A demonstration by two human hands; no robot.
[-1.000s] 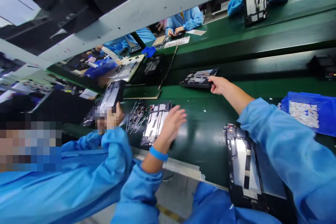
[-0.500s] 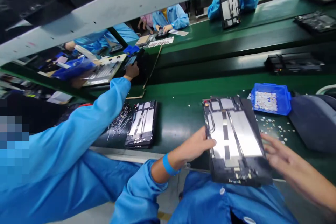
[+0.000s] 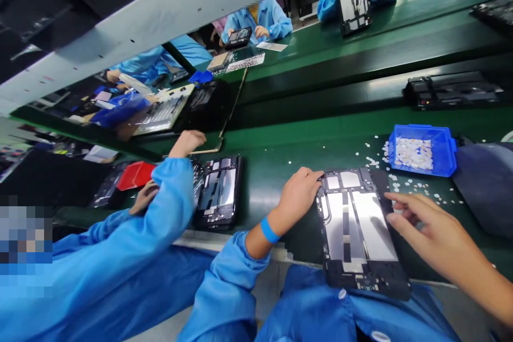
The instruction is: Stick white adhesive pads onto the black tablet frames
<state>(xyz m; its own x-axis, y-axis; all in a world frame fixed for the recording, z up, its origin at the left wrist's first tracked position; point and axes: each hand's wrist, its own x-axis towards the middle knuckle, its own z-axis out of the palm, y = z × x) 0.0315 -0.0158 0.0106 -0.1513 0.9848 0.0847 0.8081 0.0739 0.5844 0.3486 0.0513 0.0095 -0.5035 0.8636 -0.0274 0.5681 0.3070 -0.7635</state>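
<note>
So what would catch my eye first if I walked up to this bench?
Probably the open tablet frame lying on the green bench, silver panels up, with the left hand on its corner and the right hand beside it. Next, the blue tray of white bits behind it.

Electronics assembly line: green conveyor belt (image 3: 304, 144), smocked workers (image 3: 260, 18).
</note>
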